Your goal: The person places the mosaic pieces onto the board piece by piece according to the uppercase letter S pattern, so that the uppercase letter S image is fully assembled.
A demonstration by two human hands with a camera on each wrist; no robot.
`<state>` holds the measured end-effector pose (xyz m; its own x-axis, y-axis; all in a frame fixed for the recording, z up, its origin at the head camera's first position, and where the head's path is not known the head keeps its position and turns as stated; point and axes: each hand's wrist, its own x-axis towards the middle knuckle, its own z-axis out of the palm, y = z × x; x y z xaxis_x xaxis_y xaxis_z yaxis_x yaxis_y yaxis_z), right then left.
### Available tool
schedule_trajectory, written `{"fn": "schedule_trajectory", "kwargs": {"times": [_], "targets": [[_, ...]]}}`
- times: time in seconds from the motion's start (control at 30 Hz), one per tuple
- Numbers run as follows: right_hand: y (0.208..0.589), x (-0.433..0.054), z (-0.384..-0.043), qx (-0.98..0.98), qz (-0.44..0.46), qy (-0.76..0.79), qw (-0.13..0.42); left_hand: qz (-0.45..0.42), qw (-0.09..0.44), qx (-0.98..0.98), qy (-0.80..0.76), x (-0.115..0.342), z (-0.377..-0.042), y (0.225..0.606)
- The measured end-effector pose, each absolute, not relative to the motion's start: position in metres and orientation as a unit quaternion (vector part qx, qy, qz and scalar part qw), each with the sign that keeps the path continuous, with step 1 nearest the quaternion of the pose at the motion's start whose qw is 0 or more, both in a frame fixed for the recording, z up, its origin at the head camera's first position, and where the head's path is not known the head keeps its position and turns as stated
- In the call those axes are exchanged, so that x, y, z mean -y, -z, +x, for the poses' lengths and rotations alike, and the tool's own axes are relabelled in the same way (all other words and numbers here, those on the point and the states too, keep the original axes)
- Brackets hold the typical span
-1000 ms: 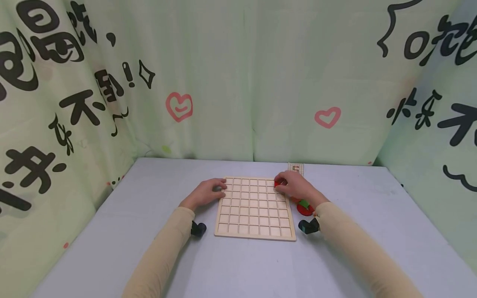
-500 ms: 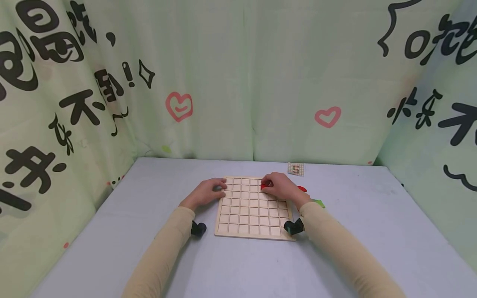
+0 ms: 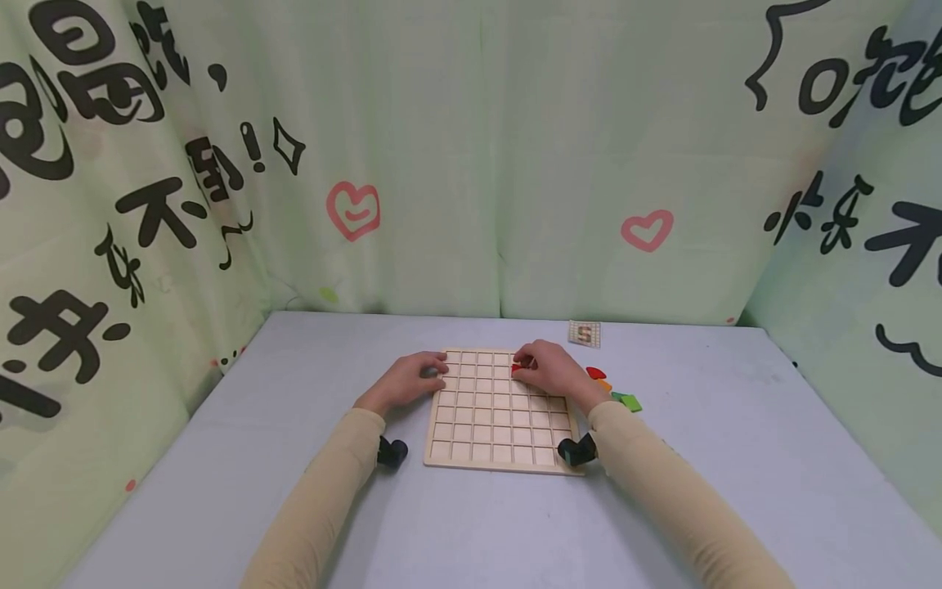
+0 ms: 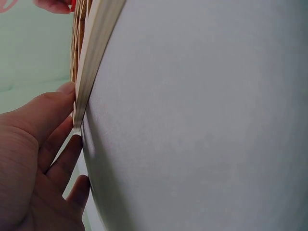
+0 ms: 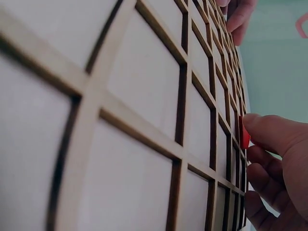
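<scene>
A light wooden board (image 3: 493,417) with a grid of square cells lies on the table. My left hand (image 3: 410,380) rests at its far left edge; in the left wrist view the thumb (image 4: 65,94) touches the wooden rim (image 4: 94,57), with the other fingers extended beside it. Over the upper right cells, my right hand (image 3: 553,368) pinches a small red piece (image 3: 516,368) between thumb and fingers. In the right wrist view this red piece (image 5: 245,134) sits low against the grid, its underside hidden. I cannot tell whether it lies inside a cell.
Right of the board, partly behind the right wrist, lie a red piece (image 3: 596,373), an orange piece (image 3: 605,384) and a green piece (image 3: 630,402). A small printed card (image 3: 585,334) lies near the table's back edge. Curtains with black writing surround the white table (image 3: 456,532).
The right hand has moved left across the board with the red piece, then barely shifted in the last half second. Loose pieces right of the board have come into view. The left hand stays put.
</scene>
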<state>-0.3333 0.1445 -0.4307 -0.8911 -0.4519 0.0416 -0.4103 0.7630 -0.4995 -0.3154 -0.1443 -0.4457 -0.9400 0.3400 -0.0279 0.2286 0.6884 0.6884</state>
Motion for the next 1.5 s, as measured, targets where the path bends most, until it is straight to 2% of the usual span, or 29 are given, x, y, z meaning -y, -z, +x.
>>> {"fn": "schedule_trajectory", "kwargs": {"times": [1.03, 1.5], "targets": [[0.43, -0.142, -0.328, -0.94, -0.212, 0.261, 0.052, 0.166, 0.074, -0.917, -0.356, 0.143, -0.316, 0.447], [0.428, -0.182, -0.325, -0.946, -0.17, 0.275, 0.022, 0.164, 0.071, -0.918, -0.355, 0.144, -0.318, 0.449]]}}
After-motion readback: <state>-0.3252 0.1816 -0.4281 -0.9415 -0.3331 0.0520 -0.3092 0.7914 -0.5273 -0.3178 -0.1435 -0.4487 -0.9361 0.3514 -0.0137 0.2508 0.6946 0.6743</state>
